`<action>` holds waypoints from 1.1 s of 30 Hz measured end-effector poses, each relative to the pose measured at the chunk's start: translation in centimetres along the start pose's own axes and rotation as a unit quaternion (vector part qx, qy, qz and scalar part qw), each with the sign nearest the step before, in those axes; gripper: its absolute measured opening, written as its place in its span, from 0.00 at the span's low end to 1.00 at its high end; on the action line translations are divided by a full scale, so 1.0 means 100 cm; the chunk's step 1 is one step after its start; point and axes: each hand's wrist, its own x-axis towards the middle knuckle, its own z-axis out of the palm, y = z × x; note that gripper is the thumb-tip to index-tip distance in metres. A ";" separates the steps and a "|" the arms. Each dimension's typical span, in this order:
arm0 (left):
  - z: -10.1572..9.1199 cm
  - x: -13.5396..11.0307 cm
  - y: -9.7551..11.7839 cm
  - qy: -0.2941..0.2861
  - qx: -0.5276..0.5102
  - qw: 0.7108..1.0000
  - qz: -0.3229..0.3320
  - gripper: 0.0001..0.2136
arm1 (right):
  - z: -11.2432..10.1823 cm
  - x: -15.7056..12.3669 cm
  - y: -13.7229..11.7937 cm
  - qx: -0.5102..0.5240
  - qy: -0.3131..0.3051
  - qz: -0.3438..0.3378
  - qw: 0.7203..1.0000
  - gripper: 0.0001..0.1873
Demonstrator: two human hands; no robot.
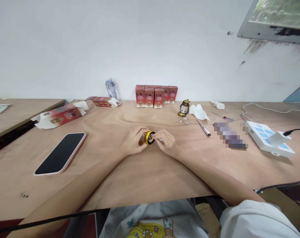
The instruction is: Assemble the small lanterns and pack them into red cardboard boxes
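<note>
So both hands were together at the middle of the wooden table (pixel 145 185). The left hand (pixel 133 141) was curled around a small gold lantern (pixel 148 137) lying on its side just above the tabletop, and the right hand (pixel 166 143) had its fingertips pinched onto the lantern's gold end. Couldn't tell if anything tiny was between those fingers.

A 2nd lantern (pixel 184 108) stood upright farther back, right next to a crumpled tissue (pixel 198 112), with a screwdriver (pixel 203 127) lying near it. A row of red boxes (pixel 156 96) sat against the wall. A phone (pixel 60 152) lay face-up well off to the left, and a white power strip (pixel 270 138) sat at the right.
</note>
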 end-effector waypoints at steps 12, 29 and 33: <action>0.001 -0.001 -0.001 -0.006 -0.004 1.000 0.014 0.21 | -0.002 0.001 0.004 -0.069 -0.043 -0.095 0.992 0.09; -0.001 0.002 -0.005 0.085 -0.019 0.996 -0.029 0.19 | -0.005 0.006 0.002 -0.096 -0.083 0.042 0.991 0.19; 0.001 0.000 -0.007 0.104 0.000 0.993 -0.050 0.21 | -0.008 0.001 0.013 -0.126 -0.141 0.154 0.970 0.16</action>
